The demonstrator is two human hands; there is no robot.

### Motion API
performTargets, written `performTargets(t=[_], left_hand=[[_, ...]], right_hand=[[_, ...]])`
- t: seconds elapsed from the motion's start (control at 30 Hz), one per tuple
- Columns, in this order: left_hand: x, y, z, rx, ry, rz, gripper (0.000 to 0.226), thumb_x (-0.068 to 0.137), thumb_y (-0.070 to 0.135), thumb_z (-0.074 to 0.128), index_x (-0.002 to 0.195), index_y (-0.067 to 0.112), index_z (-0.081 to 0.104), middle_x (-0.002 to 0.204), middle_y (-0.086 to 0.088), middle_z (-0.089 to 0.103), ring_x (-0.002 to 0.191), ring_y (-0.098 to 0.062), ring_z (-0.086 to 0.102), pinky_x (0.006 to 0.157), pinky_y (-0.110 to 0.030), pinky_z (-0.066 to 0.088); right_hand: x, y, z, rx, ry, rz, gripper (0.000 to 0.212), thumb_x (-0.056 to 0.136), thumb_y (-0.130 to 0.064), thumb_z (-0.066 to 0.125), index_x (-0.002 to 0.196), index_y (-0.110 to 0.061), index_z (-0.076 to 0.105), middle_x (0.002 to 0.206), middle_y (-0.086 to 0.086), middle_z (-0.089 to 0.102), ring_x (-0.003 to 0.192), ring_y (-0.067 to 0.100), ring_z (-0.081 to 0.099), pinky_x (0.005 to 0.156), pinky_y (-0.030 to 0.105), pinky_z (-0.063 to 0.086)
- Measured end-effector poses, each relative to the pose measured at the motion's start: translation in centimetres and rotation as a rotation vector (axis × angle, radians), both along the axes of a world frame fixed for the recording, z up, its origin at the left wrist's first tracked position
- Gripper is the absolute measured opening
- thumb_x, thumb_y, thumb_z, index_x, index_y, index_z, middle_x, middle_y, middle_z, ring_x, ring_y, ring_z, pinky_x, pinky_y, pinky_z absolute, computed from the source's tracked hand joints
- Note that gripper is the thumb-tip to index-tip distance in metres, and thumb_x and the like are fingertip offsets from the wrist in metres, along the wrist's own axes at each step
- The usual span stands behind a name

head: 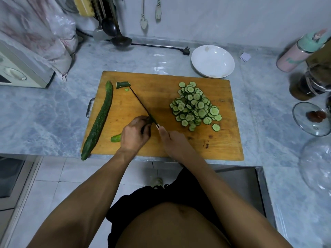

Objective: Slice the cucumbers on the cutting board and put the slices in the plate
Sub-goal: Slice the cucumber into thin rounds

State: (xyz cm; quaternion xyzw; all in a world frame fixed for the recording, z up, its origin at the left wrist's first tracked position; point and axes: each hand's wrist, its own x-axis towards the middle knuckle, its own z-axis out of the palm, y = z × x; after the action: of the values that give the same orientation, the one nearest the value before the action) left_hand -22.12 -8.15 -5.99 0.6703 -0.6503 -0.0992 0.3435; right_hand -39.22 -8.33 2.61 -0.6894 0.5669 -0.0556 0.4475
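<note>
While left hand (135,133) is pinching cucumber stub (116,137) steady, right hand (172,140), fingers wrapped round handle, is guiding knife (141,106).

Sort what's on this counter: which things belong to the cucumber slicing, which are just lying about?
Job: wooden cutting board; long whole green cucumber; pile of round cucumber slices; dark-bladed knife; empty white plate.
Lying about: pink and mint bottle; black ladle; glass lid; black power plug.
</note>
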Motion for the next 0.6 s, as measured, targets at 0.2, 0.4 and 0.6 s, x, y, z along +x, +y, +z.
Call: performTargets(t=[0.2, 0.4, 0.6], left_hand=[[-0.1, 0.1, 0.3, 0.0, -0.008, -0.008, 0.022, 0.084, 0.012, 0.063, 0.1, 0.004, 0.077, 0.107, -0.009, 0.074, 0.083, -0.029, 0.07, 0.068, -0.029, 0.054], [-0.1, 0.1, 0.1, 0.021, 0.018, 0.036, 0.023, 0.085, 0.017, 0.061, 0.096, 0.005, 0.078, 0.106, -0.008, 0.074, 0.081, -0.027, 0.07, 0.067, -0.025, 0.052], [0.2, -0.1, -0.6, 0.033, -0.001, 0.019, 0.025, 0.085, 0.018, 0.06, 0.098, 0.006, 0.078, 0.11, -0.008, 0.074, 0.084, -0.028, 0.07, 0.068, -0.027, 0.053]], right_hand=[[-0.3, 0.9, 2.4, -0.051, -0.042, 0.085, 0.058, 0.107, -0.047, 0.025, 0.061, -0.016, 0.041, 0.06, 0.002, 0.047, 0.058, 0.016, 0.045, 0.057, 0.033, 0.028], [-0.2, 1.0, 2.5, -0.041, -0.007, 0.089, 0.063, 0.105, -0.051, 0.021, 0.065, -0.011, 0.049, 0.066, 0.008, 0.055, 0.06, 0.017, 0.05, 0.057, 0.031, 0.035], [0.1, 0.5, 2.6, -0.007, -0.01, 0.062, 0.065, 0.106, -0.049, 0.023, 0.063, -0.009, 0.05, 0.061, 0.006, 0.054, 0.056, 0.014, 0.051, 0.055, 0.03, 0.034]])
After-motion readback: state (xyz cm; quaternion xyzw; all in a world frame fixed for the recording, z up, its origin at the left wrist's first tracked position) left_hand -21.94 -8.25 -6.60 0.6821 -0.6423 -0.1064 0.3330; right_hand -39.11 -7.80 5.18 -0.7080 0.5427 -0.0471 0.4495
